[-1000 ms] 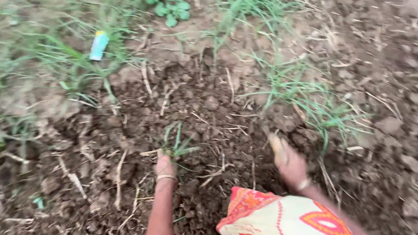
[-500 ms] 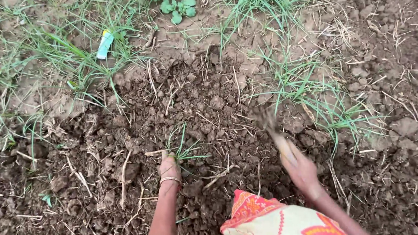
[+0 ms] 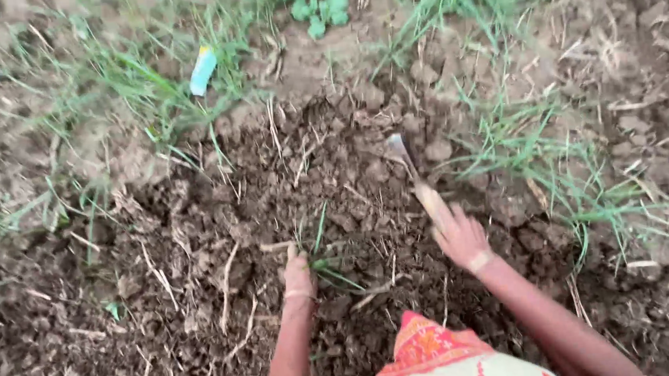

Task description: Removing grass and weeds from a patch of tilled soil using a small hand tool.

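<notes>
Your right hand (image 3: pixel 461 238) sits right of centre in the lower half of the frame, fingers wrapped tight around the wooden handle of a small digging tool (image 3: pixel 415 177). The tool slants up and to the left from your fist; its narrow metal tip rests on or just above the clods at frame centre, contact not clear because of blur.

Your left hand (image 3: pixel 299 274) lies just left of centre, low in the frame, pressed down on the loose dark soil (image 3: pixel 202 297). It is right beside a small grass tuft (image 3: pixel 321 247), with the fingers at its base; whether they pinch the blades or only touch the earth, you cannot tell.

The tool tip and the tuft are near each other, with broken soil between.

A patterned orange and cream cloth (image 3: pixel 453 359) shows at the bottom edge, between your forearms.

Taller green grass (image 3: pixel 549 159) stands to the right of the tool. More grass and a small light blue wrapper (image 3: pixel 203 70) lie at upper left. Leafy weeds (image 3: pixel 316 7) grow at top centre.
</notes>
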